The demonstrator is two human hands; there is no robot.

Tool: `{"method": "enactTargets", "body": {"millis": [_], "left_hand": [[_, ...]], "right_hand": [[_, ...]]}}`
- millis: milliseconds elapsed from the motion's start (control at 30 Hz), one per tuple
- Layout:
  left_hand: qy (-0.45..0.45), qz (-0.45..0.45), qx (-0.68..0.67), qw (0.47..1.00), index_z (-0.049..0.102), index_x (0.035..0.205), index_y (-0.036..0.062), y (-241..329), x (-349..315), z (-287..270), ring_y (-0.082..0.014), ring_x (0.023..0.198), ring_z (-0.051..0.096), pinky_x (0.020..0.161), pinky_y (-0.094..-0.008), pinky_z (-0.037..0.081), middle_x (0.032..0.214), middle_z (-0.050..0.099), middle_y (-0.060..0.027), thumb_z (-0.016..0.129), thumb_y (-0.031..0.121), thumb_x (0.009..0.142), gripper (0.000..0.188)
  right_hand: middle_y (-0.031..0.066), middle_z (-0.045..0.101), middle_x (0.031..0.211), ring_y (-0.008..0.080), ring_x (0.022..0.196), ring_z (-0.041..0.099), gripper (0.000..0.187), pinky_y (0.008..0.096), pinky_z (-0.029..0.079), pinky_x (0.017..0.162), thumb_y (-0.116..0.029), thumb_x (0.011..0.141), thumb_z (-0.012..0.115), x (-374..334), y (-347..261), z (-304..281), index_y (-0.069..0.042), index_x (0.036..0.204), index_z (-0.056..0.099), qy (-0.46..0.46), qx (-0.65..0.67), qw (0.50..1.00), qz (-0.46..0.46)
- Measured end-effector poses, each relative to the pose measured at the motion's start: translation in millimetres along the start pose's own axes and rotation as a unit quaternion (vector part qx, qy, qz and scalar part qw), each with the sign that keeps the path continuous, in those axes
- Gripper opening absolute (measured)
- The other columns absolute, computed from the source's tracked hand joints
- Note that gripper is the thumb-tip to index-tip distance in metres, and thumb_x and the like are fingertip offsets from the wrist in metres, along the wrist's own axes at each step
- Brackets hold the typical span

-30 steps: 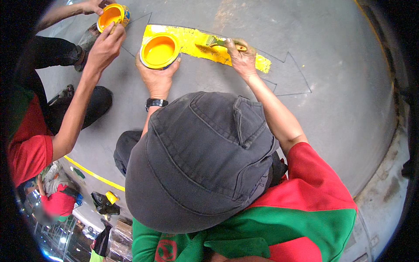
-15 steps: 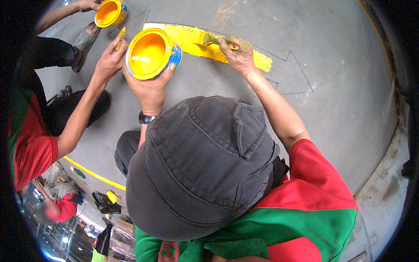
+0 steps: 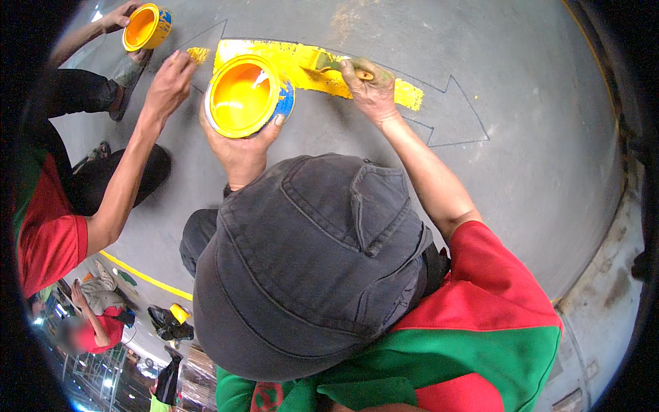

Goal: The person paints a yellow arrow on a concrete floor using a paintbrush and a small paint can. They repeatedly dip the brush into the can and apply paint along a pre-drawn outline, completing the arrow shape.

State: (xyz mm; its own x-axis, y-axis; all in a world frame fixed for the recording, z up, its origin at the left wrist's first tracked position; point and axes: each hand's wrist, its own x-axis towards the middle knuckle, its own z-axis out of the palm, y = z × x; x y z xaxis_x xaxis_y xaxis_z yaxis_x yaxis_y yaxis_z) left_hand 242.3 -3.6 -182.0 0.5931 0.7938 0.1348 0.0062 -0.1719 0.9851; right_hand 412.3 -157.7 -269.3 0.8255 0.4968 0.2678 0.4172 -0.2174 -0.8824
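My left hand (image 3: 237,154) is closed round a paint can (image 3: 285,101) with a yellow-smeared rim and blue side, tilted so the yellow paint inside shows. My right hand (image 3: 373,93), stained with paint, grips a paintbrush (image 3: 364,74) by its wooden handle. Its yellow-coated head lies on the wet yellow band (image 3: 406,95) on the grey floor. That band fills part of a thin dark arrow outline (image 3: 469,108), whose pointed end is at the right. My can covers some of the band's lower left edge.
At left, a co-worker's hand (image 3: 168,86) holds a blurred yellow brush (image 3: 198,55) by the band's left end; another hand (image 3: 118,17) holds a second paint can (image 3: 164,26). A dark cap (image 3: 309,261) hides the lower middle. A yellow floor line (image 3: 147,277) runs lower left.
My can has shifted slightly down and right. My right hand and brush have barely moved. The co-worker's brush has swung from upright toward the band's left end, and the second can has moved left.
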Motion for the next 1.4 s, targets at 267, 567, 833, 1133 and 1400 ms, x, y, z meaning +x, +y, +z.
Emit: {"method": "enactTargets", "body": {"millis": [267, 567, 833, 1133, 1400], "left_hand": [[-0.023, 0.021, -0.025, 0.999, 0.036, 0.143, -0.0022, -8.5, -2.4, 2.7, -0.0281, 0.128, 0.053, 0.113, -0.0430, 0.040, 0.138, 0.052, -0.0176, 0.092, 0.005, 0.056, 0.103], [-0.031, 0.012, -0.011, 0.999, 0.038, 0.141, -0.0019, -1.5, -4.3, 5.8, -0.0280, 0.127, 0.054, 0.113, -0.0424, 0.038, 0.136, 0.054, -0.0176, 0.091, 0.003, 0.055, 0.101], [-0.029, 0.010, -0.015, 0.999, 0.039, 0.141, -0.0019, -5.2, -8.2, 12.5, -0.0274, 0.128, 0.053, 0.113, -0.0420, 0.038, 0.137, 0.054, -0.0172, 0.092, 0.004, 0.054, 0.102], [-0.037, 0.014, -0.013, 0.999, 0.039, 0.142, -0.0026, -7.2, -9.3, 8.8, -0.0279, 0.128, 0.053, 0.113, -0.0429, 0.038, 0.137, 0.054, -0.0183, 0.093, 0.010, 0.057, 0.101], [-0.040, 0.035, -0.029, 0.998, 0.037, 0.142, -0.0030, -10.1, -9.1, 18.3, -0.0286, 0.127, 0.054, 0.113, -0.0433, 0.039, 0.137, 0.054, -0.0192, 0.091, 0.006, 0.056, 0.102]], "right_hand": [[0.0102, 0.066, 0.073, 0.0185, 0.061, 0.061, 0.022, 0.0312, 0.049, 0.059, -0.025, 0.094, 0.071, -16.9, -4.9, -41.9, -0.004, 0.090, 0.071, 0.016, -0.031, 0.999, 0.036], [0.0072, 0.067, 0.072, 0.0125, 0.064, 0.060, 0.029, 0.0294, 0.049, 0.061, -0.032, 0.096, 0.070, -11.6, 3.4, -31.3, -0.003, 0.093, 0.073, 0.011, -0.038, 0.997, 0.073], [0.0095, 0.069, 0.074, 0.0157, 0.066, 0.064, 0.026, 0.0308, 0.051, 0.062, -0.030, 0.094, 0.071, -16.1, 6.0, -31.1, -0.003, 0.093, 0.073, 0.012, 0.008, 0.996, 0.085], [0.0099, 0.068, 0.073, 0.0156, 0.065, 0.063, 0.027, 0.0314, 0.050, 0.060, -0.030, 0.094, 0.071, -29.5, 14.0, -57.5, -0.003, 0.094, 0.073, 0.031, -0.033, 0.993, 0.107], [0.0060, 0.070, 0.074, 0.0125, 0.066, 0.063, 0.031, 0.0288, 0.050, 0.062, -0.034, 0.095, 0.071, -22.3, 14.4, -46.6, -0.004, 0.093, 0.075, 0.034, -0.017, 0.998, 0.048]]}}
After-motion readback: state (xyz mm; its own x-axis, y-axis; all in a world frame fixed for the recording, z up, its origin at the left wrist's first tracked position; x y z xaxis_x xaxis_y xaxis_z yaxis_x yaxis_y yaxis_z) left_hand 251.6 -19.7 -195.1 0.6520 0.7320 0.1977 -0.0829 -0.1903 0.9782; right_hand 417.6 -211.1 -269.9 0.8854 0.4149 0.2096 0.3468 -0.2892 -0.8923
